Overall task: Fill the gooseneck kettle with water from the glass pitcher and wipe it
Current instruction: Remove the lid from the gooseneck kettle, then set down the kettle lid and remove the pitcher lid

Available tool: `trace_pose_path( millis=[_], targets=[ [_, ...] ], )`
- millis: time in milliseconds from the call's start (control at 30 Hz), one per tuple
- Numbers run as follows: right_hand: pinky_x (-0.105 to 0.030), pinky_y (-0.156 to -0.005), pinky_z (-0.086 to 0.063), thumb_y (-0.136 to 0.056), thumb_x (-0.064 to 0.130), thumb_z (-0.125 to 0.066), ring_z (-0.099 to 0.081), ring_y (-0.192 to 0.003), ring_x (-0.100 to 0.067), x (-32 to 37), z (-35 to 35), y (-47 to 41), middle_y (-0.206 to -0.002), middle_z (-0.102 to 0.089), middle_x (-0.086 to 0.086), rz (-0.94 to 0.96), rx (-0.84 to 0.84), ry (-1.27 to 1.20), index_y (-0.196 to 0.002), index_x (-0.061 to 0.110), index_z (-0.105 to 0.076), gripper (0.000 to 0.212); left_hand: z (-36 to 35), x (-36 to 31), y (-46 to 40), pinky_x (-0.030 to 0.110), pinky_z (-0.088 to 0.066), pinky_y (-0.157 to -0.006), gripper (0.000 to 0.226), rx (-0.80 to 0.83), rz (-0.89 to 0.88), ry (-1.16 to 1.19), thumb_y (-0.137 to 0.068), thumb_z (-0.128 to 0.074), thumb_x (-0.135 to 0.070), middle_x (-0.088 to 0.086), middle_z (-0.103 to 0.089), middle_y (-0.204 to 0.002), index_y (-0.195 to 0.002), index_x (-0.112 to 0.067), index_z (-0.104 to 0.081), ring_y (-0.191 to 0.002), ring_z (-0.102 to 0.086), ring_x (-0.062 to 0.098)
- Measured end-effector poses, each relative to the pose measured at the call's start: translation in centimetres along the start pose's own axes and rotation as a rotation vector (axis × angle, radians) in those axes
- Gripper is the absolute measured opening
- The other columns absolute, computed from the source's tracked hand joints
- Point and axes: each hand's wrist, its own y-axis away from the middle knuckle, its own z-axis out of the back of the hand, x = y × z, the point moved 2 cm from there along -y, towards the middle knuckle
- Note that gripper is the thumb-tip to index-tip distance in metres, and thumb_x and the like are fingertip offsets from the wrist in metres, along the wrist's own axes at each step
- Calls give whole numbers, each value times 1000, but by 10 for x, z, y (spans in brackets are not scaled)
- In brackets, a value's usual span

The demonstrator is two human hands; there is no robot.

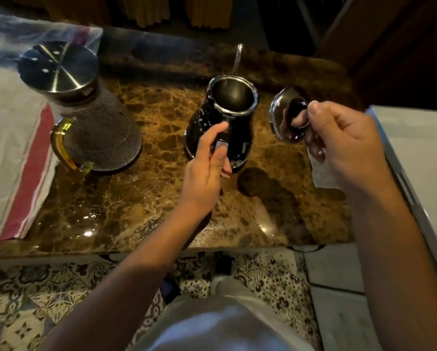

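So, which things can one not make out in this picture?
Head view only:
- Water level in the kettle: the inside is dark.
- Kettle handle: the left hand covers it.
- Paper towel: mostly behind the right hand, which holds the lid.
- Pitcher contents: its lid and textured glass hide them.

Home kitchen: marble counter (146, 203), patterned floor tiles (47, 295), dish towel (17, 158).
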Motion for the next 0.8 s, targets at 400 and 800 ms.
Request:
trace_pose_path(
  millis=[400,800],
  targets=[
    [-18,-52,-41,-98,28,-68,-52,-48,-9,-91,16,46,-58,-64,-2,-231,223,15,-84,12,-81,25,-12,-11,-1,40,-58,-78,40,-117,3,-153,-112,-38,-22,-4,-63,-83,-152,-22,-38,-81,-67,11],
    [-16,-47,-40,-97,36,-70,-55,-44,-7,-138,8,66,-50,-64,-3,-373,413,69,-71,23,-78,30,-19,-25,5,36,-58,-82,41,-210,63,-278,-114,-38,-18,-1,-66,-84,-154,-10,-40,-83,-70,15]
  ],
)
